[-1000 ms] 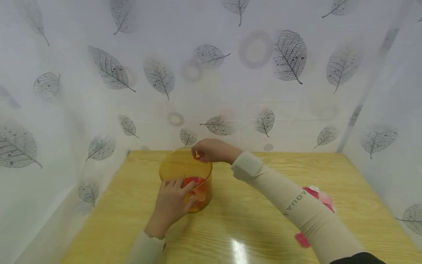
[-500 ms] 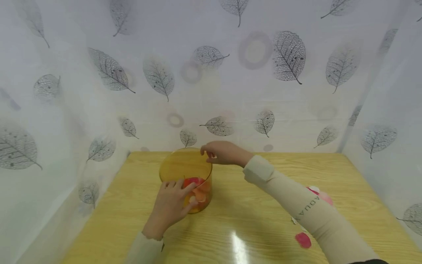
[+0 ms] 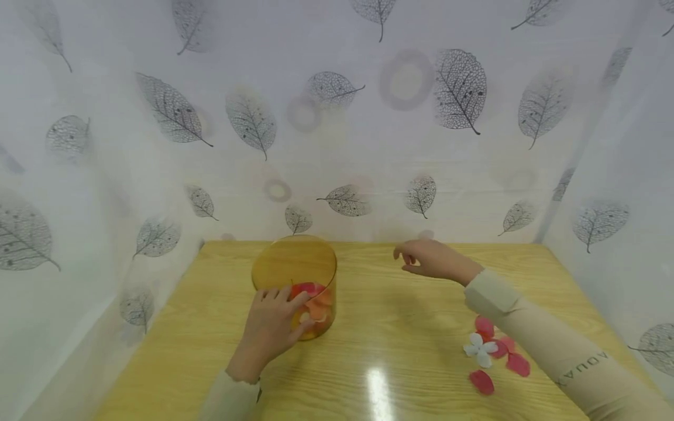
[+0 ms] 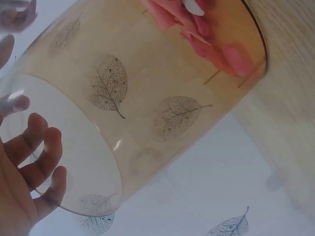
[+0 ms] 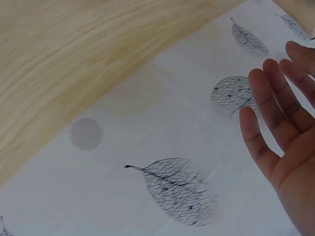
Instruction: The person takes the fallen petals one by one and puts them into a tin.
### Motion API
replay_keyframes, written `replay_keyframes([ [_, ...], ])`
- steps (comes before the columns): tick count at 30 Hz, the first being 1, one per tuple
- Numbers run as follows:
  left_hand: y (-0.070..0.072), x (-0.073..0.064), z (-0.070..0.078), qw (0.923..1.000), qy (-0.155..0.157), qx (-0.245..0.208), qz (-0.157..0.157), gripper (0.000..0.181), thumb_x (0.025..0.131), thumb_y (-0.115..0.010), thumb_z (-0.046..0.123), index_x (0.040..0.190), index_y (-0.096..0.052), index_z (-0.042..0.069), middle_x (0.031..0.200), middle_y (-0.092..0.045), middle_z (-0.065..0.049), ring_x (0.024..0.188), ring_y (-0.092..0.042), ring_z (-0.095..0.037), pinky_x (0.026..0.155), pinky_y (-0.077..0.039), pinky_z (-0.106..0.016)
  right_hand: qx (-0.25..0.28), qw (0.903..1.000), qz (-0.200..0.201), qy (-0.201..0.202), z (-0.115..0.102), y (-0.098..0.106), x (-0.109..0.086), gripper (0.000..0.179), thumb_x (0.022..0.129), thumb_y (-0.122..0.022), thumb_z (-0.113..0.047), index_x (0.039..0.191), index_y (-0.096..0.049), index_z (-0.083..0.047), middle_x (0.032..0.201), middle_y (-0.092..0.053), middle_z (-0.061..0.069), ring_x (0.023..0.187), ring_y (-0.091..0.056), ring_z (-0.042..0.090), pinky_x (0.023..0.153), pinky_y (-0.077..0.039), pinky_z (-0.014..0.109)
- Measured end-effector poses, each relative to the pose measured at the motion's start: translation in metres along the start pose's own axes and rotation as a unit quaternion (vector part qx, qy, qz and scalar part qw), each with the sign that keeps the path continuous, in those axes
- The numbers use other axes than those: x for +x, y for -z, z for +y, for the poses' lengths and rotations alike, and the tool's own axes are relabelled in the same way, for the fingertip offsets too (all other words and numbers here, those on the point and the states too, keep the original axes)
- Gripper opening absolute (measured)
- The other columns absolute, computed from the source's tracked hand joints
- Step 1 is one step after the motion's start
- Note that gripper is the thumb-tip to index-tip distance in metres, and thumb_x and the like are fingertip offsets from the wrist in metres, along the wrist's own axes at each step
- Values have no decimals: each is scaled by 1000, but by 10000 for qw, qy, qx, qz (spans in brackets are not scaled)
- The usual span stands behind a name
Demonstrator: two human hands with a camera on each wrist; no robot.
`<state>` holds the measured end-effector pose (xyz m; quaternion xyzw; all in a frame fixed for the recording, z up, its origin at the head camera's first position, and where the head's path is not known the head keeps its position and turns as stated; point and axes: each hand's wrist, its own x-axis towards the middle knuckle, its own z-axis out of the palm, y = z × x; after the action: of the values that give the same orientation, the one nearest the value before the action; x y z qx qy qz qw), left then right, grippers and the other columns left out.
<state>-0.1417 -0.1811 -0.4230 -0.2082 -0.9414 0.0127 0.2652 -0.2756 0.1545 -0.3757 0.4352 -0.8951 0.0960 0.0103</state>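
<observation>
An amber see-through jar [image 3: 295, 257] stands on the table at left of centre, with red, pink and pale petals [image 3: 316, 301] inside. My left hand [image 3: 271, 327] holds its near rim, fingers bent over the edge and thumb along the outer wall. The left wrist view shows those fingers [image 4: 42, 157] at the jar's round mouth. To the right, my right hand [image 3: 434, 259] hovers above the table with loosely curved fingers and holds nothing. The right wrist view shows its palm [image 5: 295, 162] bare. A white flower [image 3: 480, 349] and red and pink petals [image 3: 518, 364] lie below the right forearm.
A wood-grain table [image 3: 389, 327] spreads under everything. Whitish sheeting [image 3: 358, 134] printed with grey leaves rises behind the table and on both sides. One red petal [image 3: 481, 382] lies a little nearer than the others.
My right hand has let go of a red petal at the jar's mouth and moved right, off the jar. The flower and loose petals have come into view. My left hand has stayed put.
</observation>
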Motion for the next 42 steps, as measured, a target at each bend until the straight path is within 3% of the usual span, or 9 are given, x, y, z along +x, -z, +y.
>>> replay_keyframes([
  [9,-2,0,0,9999,14,-83,69,40,73,-72,53,100,-61,25,87,-64,-5,76,-59,-24,74,-44,-42,32,9966,-347,-746,58,-21,-77,15,83,-68,-11,96,-62,-9,78,-58,-5,69,-51,6,62,-45,26],
  [18,-6,0,-1,9988,-22,-74,480,35,71,-75,47,90,-60,22,82,-63,-3,72,-58,-24,72,-45,-43,164,9929,-333,-1132,104,-42,-127,11,78,-70,-9,85,-62,-9,74,-57,-4,66,-49,7,60,-43,27],
  [26,-8,1,0,9972,25,-36,742,36,67,-77,45,84,-58,19,76,-62,-2,68,-57,-23,69,-45,-41,360,9863,-646,-1474,127,-57,-147,12,75,-72,-11,80,-61,-10,76,-60,-1,68,-52,11,62,-45,30],
  [33,-8,1,0,9971,42,-16,765,36,66,-77,46,84,-59,20,77,-63,-2,70,-58,-23,70,-46,-41,718,9743,-966,-1905,128,-58,-154,18,74,-75,-18,84,-62,-11,78,-60,-3,69,-52,10,62,-45,30],
  [42,-10,1,0,9971,67,-80,753,36,66,-78,44,84,-59,20,78,-64,-2,71,-57,-23,71,-46,-42,795,9786,-645,-1786,116,-52,-155,24,73,-77,-16,88,-61,-7,82,-61,1,73,-54,14,63,-46,31],
])
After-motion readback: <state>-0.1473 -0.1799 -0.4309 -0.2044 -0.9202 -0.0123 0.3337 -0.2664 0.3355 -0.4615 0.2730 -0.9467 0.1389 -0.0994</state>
